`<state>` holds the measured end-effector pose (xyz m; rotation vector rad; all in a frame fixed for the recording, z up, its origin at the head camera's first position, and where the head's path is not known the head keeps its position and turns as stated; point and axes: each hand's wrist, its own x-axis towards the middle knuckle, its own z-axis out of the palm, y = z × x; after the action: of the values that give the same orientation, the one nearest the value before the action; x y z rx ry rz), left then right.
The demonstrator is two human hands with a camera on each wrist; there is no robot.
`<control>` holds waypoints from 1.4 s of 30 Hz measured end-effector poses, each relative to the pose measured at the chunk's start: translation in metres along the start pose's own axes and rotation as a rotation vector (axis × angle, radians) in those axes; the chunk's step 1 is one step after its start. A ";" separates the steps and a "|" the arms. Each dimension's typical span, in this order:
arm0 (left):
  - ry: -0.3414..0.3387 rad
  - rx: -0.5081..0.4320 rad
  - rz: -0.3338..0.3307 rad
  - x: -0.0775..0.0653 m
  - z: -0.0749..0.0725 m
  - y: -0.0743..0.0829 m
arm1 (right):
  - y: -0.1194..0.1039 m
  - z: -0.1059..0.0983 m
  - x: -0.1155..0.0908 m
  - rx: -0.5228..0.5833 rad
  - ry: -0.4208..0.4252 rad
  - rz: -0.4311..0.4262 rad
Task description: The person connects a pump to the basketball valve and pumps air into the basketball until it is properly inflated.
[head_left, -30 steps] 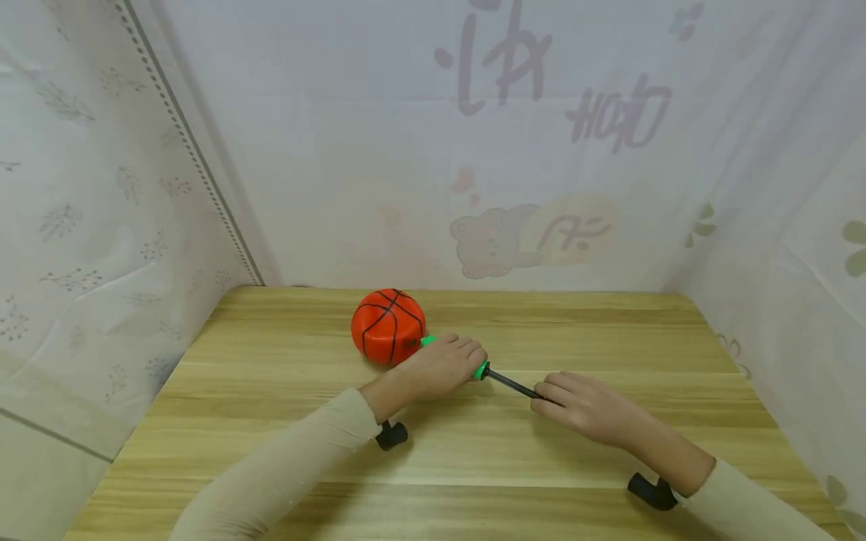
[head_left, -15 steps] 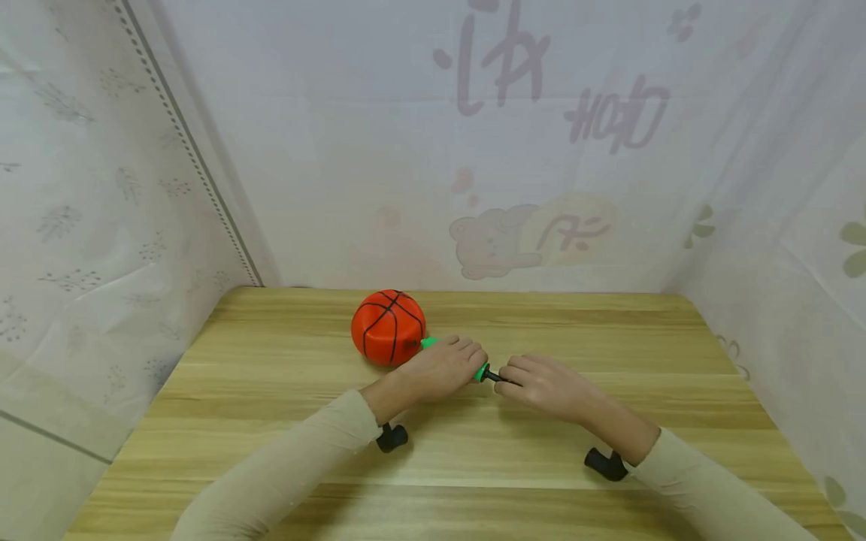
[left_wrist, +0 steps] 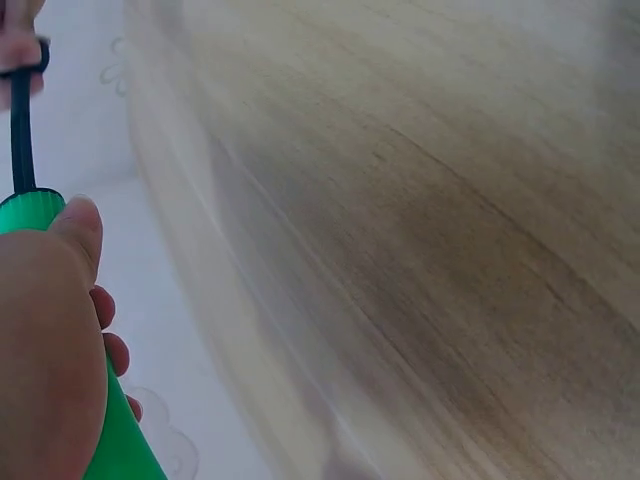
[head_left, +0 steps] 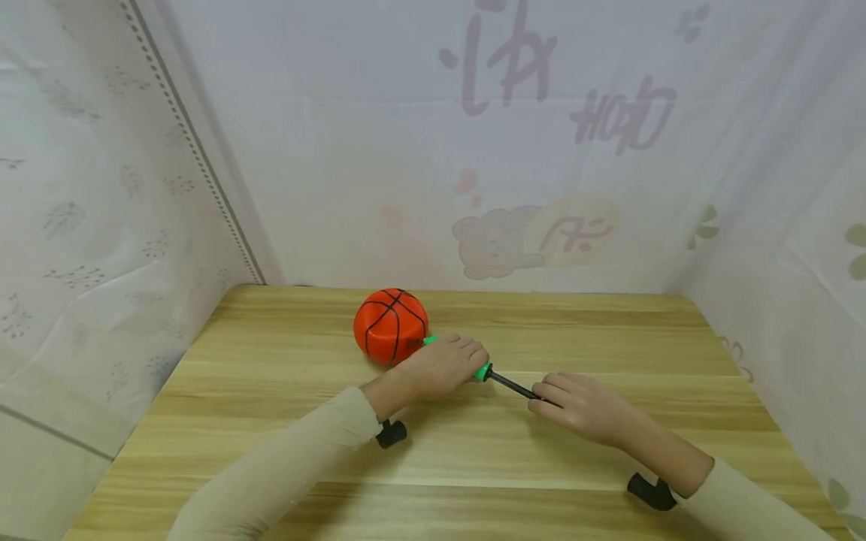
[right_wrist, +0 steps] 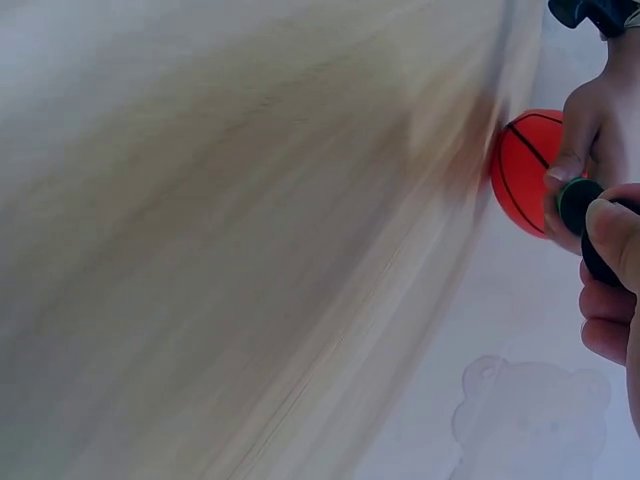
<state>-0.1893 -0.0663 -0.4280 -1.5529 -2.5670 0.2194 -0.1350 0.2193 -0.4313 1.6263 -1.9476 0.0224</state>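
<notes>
A red toy basketball [head_left: 389,324] with black lines sits toward the back of the table, its front side dented in. My left hand [head_left: 446,367] grips the green barrel of a ball pump [head_left: 482,371], whose tip end points at the ball's right side. To the right, my right hand [head_left: 583,407] holds the black handle [right_wrist: 597,262] of the pump. A length of black rod [head_left: 512,385] shows between the two hands. In the left wrist view the thumb lies along the green barrel [left_wrist: 125,445]. My left hand hides most of the barrel in the head view.
The wood-grain table [head_left: 433,466] reaches back to a pale printed curtain [head_left: 352,165]. More curtain hangs at both sides. A black wrist mount sticks out under each forearm, the left one [head_left: 391,434] and the right one [head_left: 652,491].
My right hand first slid in toward my left hand, shortening the visible rod, then drew back out to the right. My left hand and the ball stay almost in place.
</notes>
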 end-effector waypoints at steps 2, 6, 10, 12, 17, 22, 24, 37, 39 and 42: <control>0.008 -0.004 0.007 0.000 -0.001 -0.001 | -0.003 -0.006 -0.007 -0.009 -0.008 0.008; 0.018 -0.019 0.005 -0.002 -0.001 -0.003 | -0.007 -0.014 -0.018 -0.013 -0.020 0.022; 0.024 -0.006 0.007 -0.002 0.000 -0.005 | -0.008 -0.017 -0.023 -0.014 -0.025 0.033; 0.026 0.005 0.015 -0.001 0.001 -0.004 | -0.008 -0.016 -0.022 -0.014 -0.027 0.032; 0.020 0.044 0.018 0.000 0.001 -0.004 | -0.004 -0.005 -0.010 -0.021 -0.021 0.006; 0.019 0.045 -0.003 -0.001 -0.001 -0.002 | 0.003 0.006 0.006 -0.020 -0.018 -0.020; 0.026 0.055 0.001 -0.001 -0.001 -0.002 | 0.006 0.009 0.012 -0.022 -0.020 -0.026; 0.024 0.078 0.007 0.001 0.000 0.000 | 0.013 0.030 0.035 -0.026 0.029 0.005; 0.026 0.065 0.007 0.001 0.000 0.000 | 0.013 0.028 0.033 -0.032 0.048 0.003; 0.029 0.056 0.005 0.001 -0.001 -0.002 | 0.012 0.022 0.027 -0.038 0.061 -0.010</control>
<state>-0.1912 -0.0667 -0.4263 -1.5315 -2.5131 0.2657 -0.1571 0.1900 -0.4327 1.5919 -1.8830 0.0307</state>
